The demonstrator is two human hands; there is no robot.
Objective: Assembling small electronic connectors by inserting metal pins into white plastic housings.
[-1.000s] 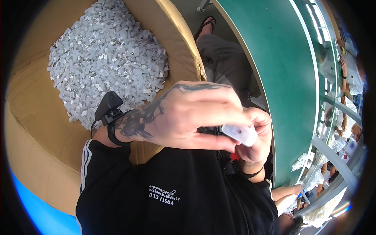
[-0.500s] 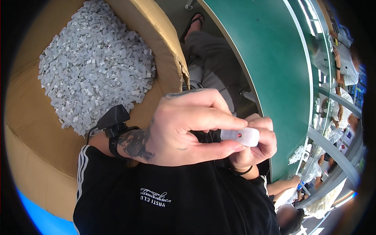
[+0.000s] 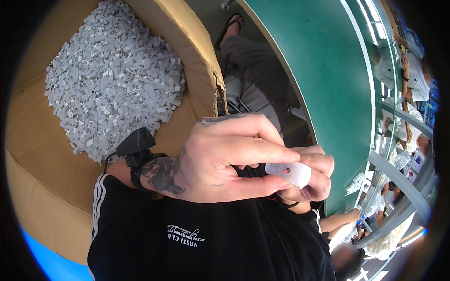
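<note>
My left hand, with a tattooed wrist, pinches a small translucent white plastic piece between thumb and forefinger. A thin red bit shows at a small hole in the piece. My right hand is closed around the same piece from the other side, its curled fingers under and behind it. The fingers partly cover the piece, and its underside is hidden. Both hands are held together in front of my black shirt, between the carton and the green table.
A large cardboard carton on the left holds a heap of small whitish plastic parts. To the right runs a green tabletop with a pale edge. White parts lie by its far edge; other people and metal bars are beyond.
The white piece has tilted and looks bent, and more of the red bit shows. My right hand has shifted slightly to the right; the left hand has dipped a little.
</note>
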